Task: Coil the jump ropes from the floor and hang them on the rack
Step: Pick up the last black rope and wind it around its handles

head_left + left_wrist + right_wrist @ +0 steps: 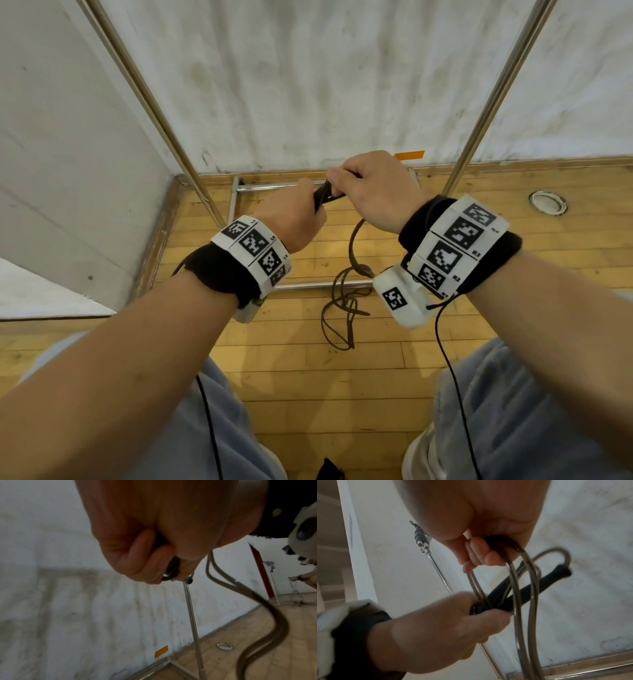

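Black foam handles (530,588) sit clamped in the left hand (291,219); the right hand (373,192) pinches loops of rope (518,582) just above. Thin, springy and light, the rope will likely uncoil unless gripped at the gathered loops. Its tail trails to the floor (308,370); the rack (486,102) top is out of frame.

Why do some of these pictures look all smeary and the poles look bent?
In the left wrist view the rope streaks from motion blur, and the left hand, close to the lens, looks soft and dim. In the right wrist view the rope loops and the right hand blur the same way. In the head view the wide lens splays the rack poles outward; light is even, without glare.
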